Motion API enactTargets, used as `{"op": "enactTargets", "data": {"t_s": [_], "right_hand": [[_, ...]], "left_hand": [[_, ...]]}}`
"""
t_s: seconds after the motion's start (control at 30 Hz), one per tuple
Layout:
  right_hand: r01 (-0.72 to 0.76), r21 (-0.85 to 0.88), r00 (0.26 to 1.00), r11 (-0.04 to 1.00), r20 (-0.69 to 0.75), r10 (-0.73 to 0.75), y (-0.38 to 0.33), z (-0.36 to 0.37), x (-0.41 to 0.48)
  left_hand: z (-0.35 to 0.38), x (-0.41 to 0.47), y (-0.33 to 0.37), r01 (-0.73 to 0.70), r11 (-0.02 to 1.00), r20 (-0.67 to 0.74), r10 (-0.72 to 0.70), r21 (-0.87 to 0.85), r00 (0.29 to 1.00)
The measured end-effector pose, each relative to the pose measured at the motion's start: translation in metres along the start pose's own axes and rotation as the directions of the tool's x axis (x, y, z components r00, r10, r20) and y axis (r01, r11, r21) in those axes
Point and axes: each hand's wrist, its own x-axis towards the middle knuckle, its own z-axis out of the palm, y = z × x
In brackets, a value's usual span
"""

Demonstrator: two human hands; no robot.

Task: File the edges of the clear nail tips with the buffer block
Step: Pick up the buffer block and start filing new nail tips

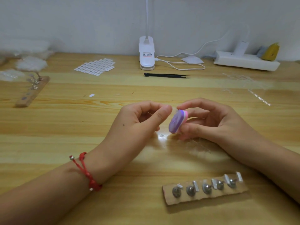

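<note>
My left hand [142, 119] pinches a small clear nail tip [174, 110] between thumb and forefinger above the middle of the wooden table. My right hand [209, 120] grips a purple and pink buffer block [177, 121], its purple face turned toward the left hand. The top edge of the block touches the nail tip. The tip is mostly hidden by my fingertips.
A cardboard strip [205, 191] with several metal studs and clear tips lies near the front right. A second strip [31, 91] lies at the far left. Black tweezers [165, 75], a sheet of white stickers [95, 66], a white clip lamp [146, 54] and a power strip [246, 61] sit at the back.
</note>
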Motion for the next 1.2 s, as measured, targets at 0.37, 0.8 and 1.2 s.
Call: {"op": "enactTargets", "data": {"t_s": [0.37, 0.8, 1.2], "right_hand": [[0.057, -0.003, 0.997, 0.998, -0.055, -0.058, 0.0048, 0.0, 0.002], [0.06, -0.097, 0.995, 0.993, -0.078, -0.068, 0.0051, 0.0013, 0.0008], [0.073, -0.09, 0.995, 0.993, -0.067, -0.079, 0.0062, -0.0004, 0.001]], "left_hand": [[0.0016, -0.0016, 0.0018, 0.0, 0.999, 0.083, -0.003, 0.035, 0.997], [0.0003, 0.0002, 0.0011, -0.004, 1.0, 0.048, 0.003, 0.017, 0.999], [0.0007, -0.0007, 0.0005, 0.003, 1.0, 0.042, -0.003, -0.006, 0.999]]}}
